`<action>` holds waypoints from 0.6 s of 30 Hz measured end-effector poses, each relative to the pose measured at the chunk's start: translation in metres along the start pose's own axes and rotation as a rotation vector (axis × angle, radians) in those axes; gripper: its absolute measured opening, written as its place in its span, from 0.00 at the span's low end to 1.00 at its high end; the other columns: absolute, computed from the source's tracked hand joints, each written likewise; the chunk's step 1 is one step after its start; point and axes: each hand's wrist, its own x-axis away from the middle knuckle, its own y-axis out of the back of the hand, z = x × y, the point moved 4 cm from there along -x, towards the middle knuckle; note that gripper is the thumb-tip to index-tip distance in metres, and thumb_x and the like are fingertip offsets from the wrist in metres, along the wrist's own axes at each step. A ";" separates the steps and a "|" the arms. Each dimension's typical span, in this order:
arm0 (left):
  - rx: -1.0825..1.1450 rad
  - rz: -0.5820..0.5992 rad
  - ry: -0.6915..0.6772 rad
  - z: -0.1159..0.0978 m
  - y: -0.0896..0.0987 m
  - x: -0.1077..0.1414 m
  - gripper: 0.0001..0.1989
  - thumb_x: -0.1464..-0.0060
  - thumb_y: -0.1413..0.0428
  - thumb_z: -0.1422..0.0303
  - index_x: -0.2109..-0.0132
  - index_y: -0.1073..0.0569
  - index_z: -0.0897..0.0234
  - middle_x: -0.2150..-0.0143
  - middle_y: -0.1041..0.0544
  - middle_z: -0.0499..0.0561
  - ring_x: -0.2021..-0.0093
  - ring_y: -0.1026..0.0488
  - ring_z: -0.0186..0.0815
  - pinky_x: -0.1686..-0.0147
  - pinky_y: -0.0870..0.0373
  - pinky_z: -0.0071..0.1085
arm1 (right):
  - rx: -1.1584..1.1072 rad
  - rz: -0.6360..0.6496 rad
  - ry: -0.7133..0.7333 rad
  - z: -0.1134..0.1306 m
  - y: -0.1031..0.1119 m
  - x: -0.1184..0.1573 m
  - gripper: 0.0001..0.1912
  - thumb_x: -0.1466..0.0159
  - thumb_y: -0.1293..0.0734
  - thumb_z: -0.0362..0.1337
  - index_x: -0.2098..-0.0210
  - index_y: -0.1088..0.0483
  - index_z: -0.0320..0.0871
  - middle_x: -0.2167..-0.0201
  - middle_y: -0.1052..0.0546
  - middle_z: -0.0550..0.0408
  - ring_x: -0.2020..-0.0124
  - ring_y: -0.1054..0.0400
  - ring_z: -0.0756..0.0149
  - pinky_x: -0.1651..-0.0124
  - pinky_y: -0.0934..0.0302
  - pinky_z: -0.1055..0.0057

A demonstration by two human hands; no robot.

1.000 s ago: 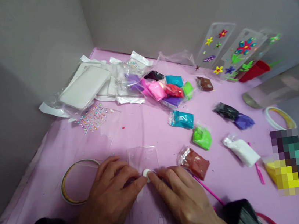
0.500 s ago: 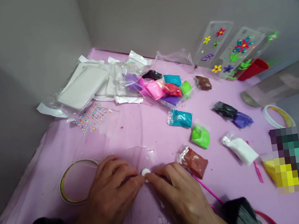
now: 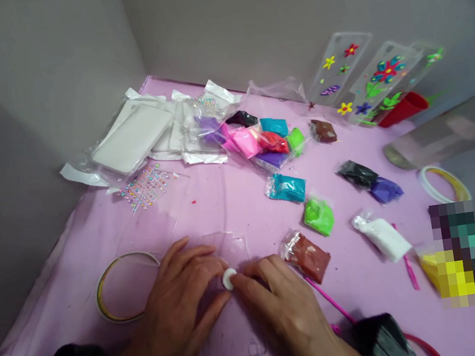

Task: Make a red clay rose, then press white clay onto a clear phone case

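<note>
A small round white piece of clay (image 3: pixel 229 280) is between the fingertips of both hands, above a clear phone case (image 3: pixel 235 352) lying flat on the pink table. My left hand (image 3: pixel 180 304) touches the piece's left side, its thumb and forefinger closed around the edge. From the right, my right hand (image 3: pixel 282 307) pinches it with the fingertips, the other fingers curled. The hands cover the middle of the case. Right of them lies a brown clay packet (image 3: pixel 309 257).
A tape roll (image 3: pixel 99 297) lies left of my left hand. Green (image 3: pixel 319 217), teal (image 3: pixel 287 188) and white (image 3: pixel 385 238) clay packets lie to the right. Wrapped cases (image 3: pixel 132 137) and gem sheets (image 3: pixel 145 186) are at back left; decorated cases (image 3: pixel 388 74) stand back right.
The white piece has turned to show more of its flat round face and shifted slightly left. My left fingers have lifted and spread a little from the thumb.
</note>
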 end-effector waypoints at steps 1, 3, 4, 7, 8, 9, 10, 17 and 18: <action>-0.013 0.004 -0.002 0.001 -0.001 0.000 0.13 0.36 0.43 0.71 0.46 0.33 0.60 0.51 0.23 0.48 0.42 0.34 0.38 0.30 0.53 0.42 | -0.010 -0.005 -0.009 -0.001 -0.001 0.001 0.12 0.27 0.40 0.28 0.46 0.31 0.40 0.59 0.26 0.48 0.61 0.36 0.60 0.61 0.37 0.64; -0.045 0.005 -0.033 0.002 -0.002 -0.001 0.14 0.36 0.44 0.71 0.45 0.34 0.60 0.50 0.23 0.48 0.41 0.35 0.37 0.29 0.54 0.40 | -0.033 -0.010 -0.028 -0.003 -0.004 0.002 0.12 0.29 0.38 0.27 0.47 0.32 0.40 0.59 0.26 0.49 0.60 0.36 0.60 0.60 0.37 0.64; -0.059 0.007 -0.056 0.001 -0.002 -0.001 0.14 0.36 0.44 0.71 0.45 0.34 0.60 0.51 0.23 0.47 0.41 0.34 0.37 0.29 0.55 0.39 | -0.046 -0.007 -0.037 -0.003 -0.005 0.002 0.12 0.29 0.37 0.27 0.48 0.32 0.41 0.58 0.26 0.49 0.60 0.36 0.60 0.59 0.36 0.63; -0.081 0.016 -0.072 0.001 -0.003 -0.001 0.12 0.35 0.44 0.72 0.47 0.34 0.60 0.53 0.23 0.47 0.43 0.34 0.36 0.29 0.55 0.39 | -0.072 0.009 -0.049 -0.004 -0.007 0.002 0.10 0.29 0.38 0.26 0.50 0.31 0.41 0.59 0.26 0.50 0.60 0.36 0.61 0.59 0.36 0.63; -0.082 0.015 -0.065 0.000 -0.003 -0.001 0.11 0.35 0.45 0.72 0.47 0.34 0.60 0.53 0.23 0.47 0.43 0.33 0.37 0.29 0.54 0.40 | -0.073 0.004 -0.047 -0.004 -0.006 0.001 0.09 0.28 0.38 0.27 0.51 0.31 0.41 0.59 0.26 0.50 0.61 0.35 0.61 0.59 0.35 0.63; -0.083 0.011 -0.057 0.000 -0.003 -0.001 0.10 0.35 0.45 0.72 0.48 0.33 0.60 0.54 0.22 0.47 0.43 0.33 0.37 0.29 0.54 0.41 | -0.072 -0.010 -0.045 -0.003 -0.005 0.000 0.08 0.28 0.38 0.27 0.51 0.31 0.41 0.60 0.26 0.50 0.61 0.35 0.61 0.59 0.35 0.63; -0.084 0.008 -0.051 0.000 -0.003 -0.001 0.10 0.35 0.45 0.71 0.48 0.33 0.60 0.54 0.22 0.47 0.43 0.33 0.38 0.29 0.55 0.41 | -0.070 -0.030 -0.042 -0.003 -0.004 -0.001 0.08 0.28 0.38 0.28 0.52 0.31 0.41 0.60 0.26 0.50 0.61 0.35 0.61 0.60 0.35 0.63; -0.115 0.041 -0.074 0.002 -0.003 0.000 0.14 0.35 0.44 0.68 0.44 0.34 0.59 0.51 0.21 0.47 0.42 0.31 0.40 0.30 0.52 0.45 | -0.051 -0.094 -0.055 -0.001 0.002 -0.005 0.09 0.29 0.37 0.29 0.50 0.31 0.39 0.60 0.26 0.49 0.61 0.34 0.59 0.60 0.33 0.63; -0.118 0.043 -0.073 0.002 -0.003 0.000 0.15 0.36 0.44 0.68 0.43 0.34 0.59 0.51 0.21 0.47 0.42 0.30 0.41 0.30 0.52 0.46 | -0.049 -0.090 -0.063 -0.001 0.002 -0.005 0.09 0.29 0.37 0.29 0.50 0.31 0.39 0.60 0.26 0.49 0.61 0.34 0.59 0.60 0.33 0.62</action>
